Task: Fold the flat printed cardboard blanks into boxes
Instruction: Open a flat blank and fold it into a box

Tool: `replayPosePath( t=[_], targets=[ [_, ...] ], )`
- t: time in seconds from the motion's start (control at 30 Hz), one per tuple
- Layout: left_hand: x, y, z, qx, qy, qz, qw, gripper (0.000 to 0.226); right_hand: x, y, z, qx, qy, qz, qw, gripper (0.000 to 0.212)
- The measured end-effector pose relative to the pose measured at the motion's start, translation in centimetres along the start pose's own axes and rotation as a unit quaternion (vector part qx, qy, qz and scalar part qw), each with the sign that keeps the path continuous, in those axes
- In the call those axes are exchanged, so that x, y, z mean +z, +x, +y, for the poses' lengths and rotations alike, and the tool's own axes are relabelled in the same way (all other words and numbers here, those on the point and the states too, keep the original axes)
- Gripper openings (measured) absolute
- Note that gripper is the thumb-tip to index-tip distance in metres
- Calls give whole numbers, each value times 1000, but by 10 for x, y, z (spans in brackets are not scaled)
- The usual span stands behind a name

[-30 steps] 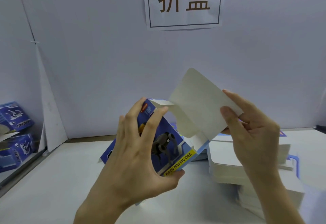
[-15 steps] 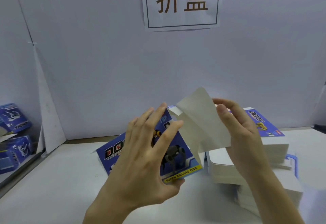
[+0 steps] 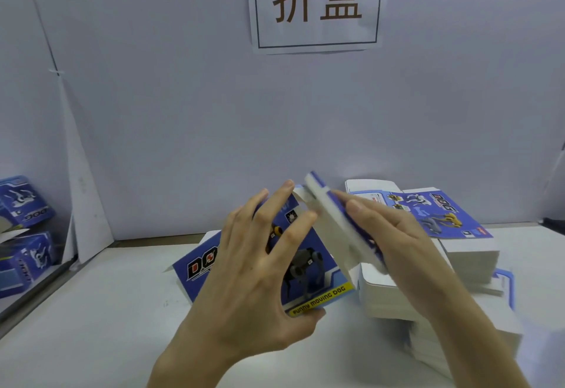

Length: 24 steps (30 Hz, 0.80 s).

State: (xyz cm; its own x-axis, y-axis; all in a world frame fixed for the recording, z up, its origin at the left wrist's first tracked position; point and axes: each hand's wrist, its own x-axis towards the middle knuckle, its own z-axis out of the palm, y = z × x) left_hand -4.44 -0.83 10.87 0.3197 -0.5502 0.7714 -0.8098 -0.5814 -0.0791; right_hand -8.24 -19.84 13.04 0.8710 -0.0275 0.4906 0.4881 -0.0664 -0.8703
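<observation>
A half-formed blue box printed with a robot dog and a yellow "FUNNY MOVING DOG" strip is held above the table. My left hand grips it, fingers spread over the printed face and thumb under the lower edge. My right hand lies with straight fingers against the large white end flap, which tilts down toward the box opening. A stack of flat printed blanks lies behind my right hand, the top one face up.
More white blanks are piled at the right of the table. Folded blue boxes sit at the far left behind a ledge. A paper sign hangs on the back wall. The white table stretches to the front left.
The big white flap stood upright a second ago and has swung down toward the box under my right hand. The box has tipped flatter and lower, uncovering the printed blank behind.
</observation>
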Motion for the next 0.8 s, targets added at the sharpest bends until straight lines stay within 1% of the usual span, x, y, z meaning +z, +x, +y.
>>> replayPosePath(
  t=[0.07, 0.1, 0.17, 0.27, 0.3, 0.37, 0.43, 0.53, 0.6, 0.7, 0.73, 0.8],
  targets=[
    [-2, -1, -2, -6, -10, 5, 1000, 91, 6, -1, 1, 15, 7, -54, 998, 38],
    [-4, -1, -4, -9, -11, 8, 1000, 90, 10, -1, 0, 14, 12, -61, 998, 40],
    [-8, -1, -5, -13, -11, 11, 1000, 89, 16, 0, 0, -1, 14, -41, 999, 41],
    [-10, 0, -5, -5, 1, 14, 1000, 86, 20, 1, 2, -29, 5, 8, 1000, 30],
    [-9, 0, -5, 1, 6, 14, 1000, 86, 20, 1, 4, -36, 1, 18, 999, 31],
    [-7, 0, -3, 5, 12, 10, 1000, 86, 23, 2, 8, -36, 11, 27, 999, 34],
    [-6, 0, -1, 4, 8, 10, 1000, 86, 26, 2, 11, -37, 13, 31, 999, 31],
    [-5, 0, -2, 5, -1, 21, 1000, 89, 27, 1, 11, -57, -32, 31, 997, 30],
    [-5, -1, -2, -1, -15, 28, 1000, 96, 25, 0, 8, -63, -78, 6, 995, 34],
    [-3, -1, -1, -21, -29, 31, 999, 100, 24, -5, 3, -65, -160, -53, 984, 25],
    [-2, 0, -2, -30, -23, 39, 999, 99, 24, -6, 3, -61, -177, -60, 980, 30],
    [-3, 2, -4, -66, -3, 68, 995, 96, 21, -6, 6, -72, -204, -27, 976, 48]
  ],
)
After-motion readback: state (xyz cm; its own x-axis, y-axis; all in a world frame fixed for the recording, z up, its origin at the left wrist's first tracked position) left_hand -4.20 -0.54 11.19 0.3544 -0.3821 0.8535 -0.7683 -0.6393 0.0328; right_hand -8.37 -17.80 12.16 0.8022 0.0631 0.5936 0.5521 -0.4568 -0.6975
